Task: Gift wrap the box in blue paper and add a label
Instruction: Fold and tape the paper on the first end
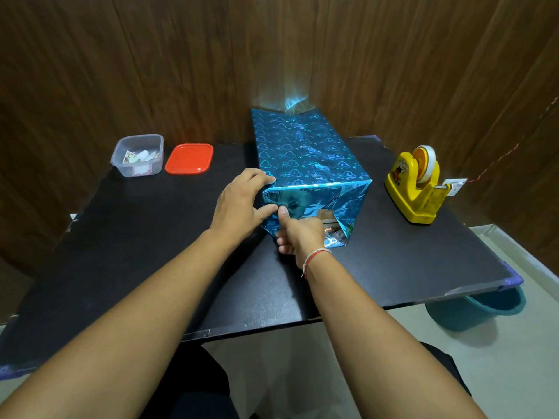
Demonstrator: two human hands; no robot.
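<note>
Left hand (240,204) fingers spread, pressing the blue-wrapped box (305,155) at its near-left corner, right hand (298,234) pinching the paper flap (302,204) beside it, tape dispenser (419,184) well right.

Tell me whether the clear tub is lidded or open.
Open: the clear tub has no lid on, its red lid lies flat beside it on the table.

The scene is dimly lit from above, and the dark table (151,267) is left almost without shadows. Bright glare is thrown off the foil paper (305,152), and a bluish reflection is cast onto the wood wall (90,71). Straight edges are bowed by wide-angle distortion; focus is held throughout
</note>
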